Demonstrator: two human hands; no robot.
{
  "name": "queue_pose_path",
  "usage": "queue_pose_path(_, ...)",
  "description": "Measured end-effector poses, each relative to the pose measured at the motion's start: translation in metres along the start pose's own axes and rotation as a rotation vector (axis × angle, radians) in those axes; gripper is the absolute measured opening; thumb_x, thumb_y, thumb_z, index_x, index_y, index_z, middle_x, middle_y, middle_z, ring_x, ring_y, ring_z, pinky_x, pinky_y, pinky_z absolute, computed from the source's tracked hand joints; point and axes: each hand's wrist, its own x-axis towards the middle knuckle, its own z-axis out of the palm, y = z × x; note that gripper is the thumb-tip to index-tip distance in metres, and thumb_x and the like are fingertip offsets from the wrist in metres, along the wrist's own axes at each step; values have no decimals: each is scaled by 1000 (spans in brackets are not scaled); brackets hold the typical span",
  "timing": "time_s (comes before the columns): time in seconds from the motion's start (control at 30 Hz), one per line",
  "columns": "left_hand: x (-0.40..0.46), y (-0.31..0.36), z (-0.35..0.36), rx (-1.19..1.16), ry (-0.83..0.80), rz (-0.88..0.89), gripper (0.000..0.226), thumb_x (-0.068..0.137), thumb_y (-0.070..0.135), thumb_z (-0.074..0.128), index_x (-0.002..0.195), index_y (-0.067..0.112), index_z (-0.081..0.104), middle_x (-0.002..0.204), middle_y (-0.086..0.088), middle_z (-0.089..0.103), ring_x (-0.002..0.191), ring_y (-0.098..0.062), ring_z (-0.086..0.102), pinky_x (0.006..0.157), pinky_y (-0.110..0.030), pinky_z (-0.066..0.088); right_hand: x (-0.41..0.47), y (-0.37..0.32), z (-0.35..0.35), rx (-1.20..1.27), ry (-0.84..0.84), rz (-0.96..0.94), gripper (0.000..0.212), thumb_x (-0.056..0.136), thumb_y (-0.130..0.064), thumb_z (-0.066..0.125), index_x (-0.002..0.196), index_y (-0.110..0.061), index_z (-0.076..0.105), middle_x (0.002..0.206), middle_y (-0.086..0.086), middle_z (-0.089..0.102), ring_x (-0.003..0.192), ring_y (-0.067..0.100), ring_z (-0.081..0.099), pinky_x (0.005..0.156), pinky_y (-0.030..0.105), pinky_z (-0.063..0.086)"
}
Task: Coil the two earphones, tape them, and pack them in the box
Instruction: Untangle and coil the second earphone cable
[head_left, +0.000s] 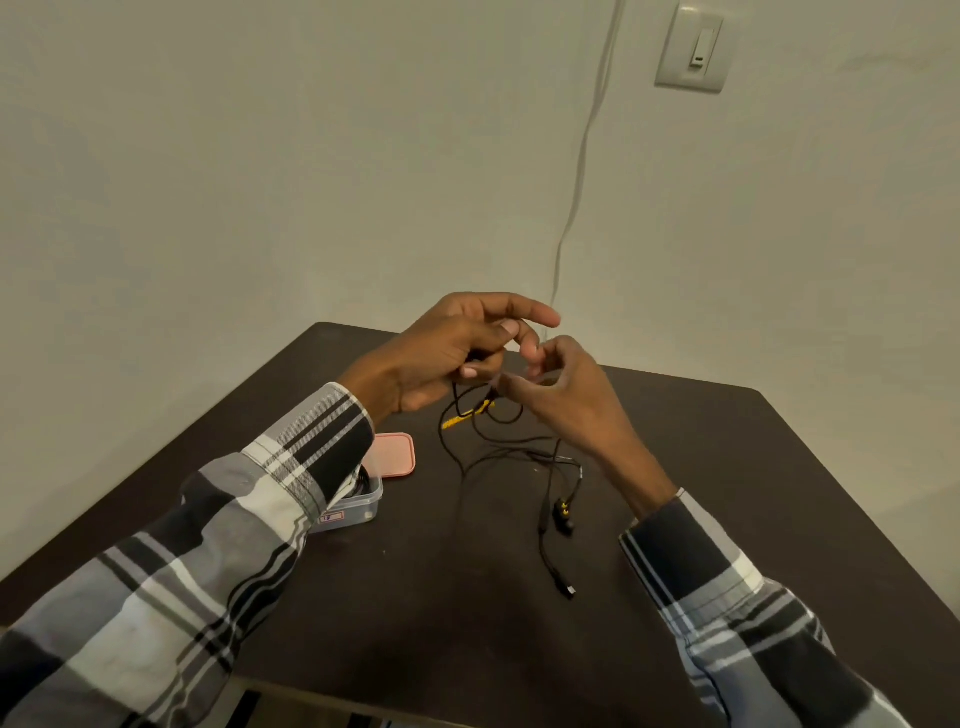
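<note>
Hands raised above dark desk (415, 597), both in plaid sleeves. Left hand (447, 353) curled around black earphone cable (467, 457), thumb pressed against it, index finger extended. Right hand (566, 395) close beside left, fingertips nearly touching, fingers (540, 364) curled and pinching same cable near its yellow segment (460, 420). Cable hanging from hands in loose loops, trailing down onto desk, uncoiled. Earbuds (563, 512) with yellow accents lying on desk below right wrist; plug end (569, 590) further toward near edge. Clear plastic box (358, 506) on desk at left, partly hidden by left sleeve (291, 467), something dark inside, can't tell what. Pink lid (397, 452) flat on desk just behind box. White wire (582, 156) running down wall behind desk; wall switch (693, 49) upper right.
</note>
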Motion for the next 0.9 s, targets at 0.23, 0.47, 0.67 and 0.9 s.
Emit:
queue_pose_path(0.23, 1, 2, 3, -10, -69, 26, 32, 103, 4, 36, 114, 10, 65, 77, -2, 61, 40, -6, 27, 43, -15, 30, -7, -4, 0, 377, -384, 102, 30, 92, -25, 71, 114, -5, 70, 103, 14, 74, 86, 15, 64, 77, 27, 55)
queue_pose_path(0.47, 0, -13, -9, 465, 303, 16, 18, 96, 15, 59, 110, 15, 69, 96, 4, 65, 55, 4, 50, 60, -13, 42, -10, -7, -13, 553, -187, 168, 20, 85, -22, 77, 93, -5, 72, 77, 13, 69, 68, 20, 67, 60, 27, 57)
queue_pose_path(0.67, 0, -25, -11, 810, 230, -5, 19, 82, 37, 76, 84, 18, 77, 77, 2, 72, 65, -3, 57, 61, -16, 43, -5, -2, -23, 728, -193, 229, 12, 86, -17, 75, 86, -7, 69, 73, 8, 65, 65, 15, 65, 60, 23, 58)
queue_pose_path(0.9, 2, -27, -4, 682, 210, 18, 20, 83, 36, 75, 82, 16, 76, 80, -1, 74, 74, -18, 66, 72, -32, 52, -17, 11, -7, 639, -302, 228, 25, 86, -4, 73, 111, -3, 70, 104, 19, 71, 98, 29, 72, 82, 41, 62)
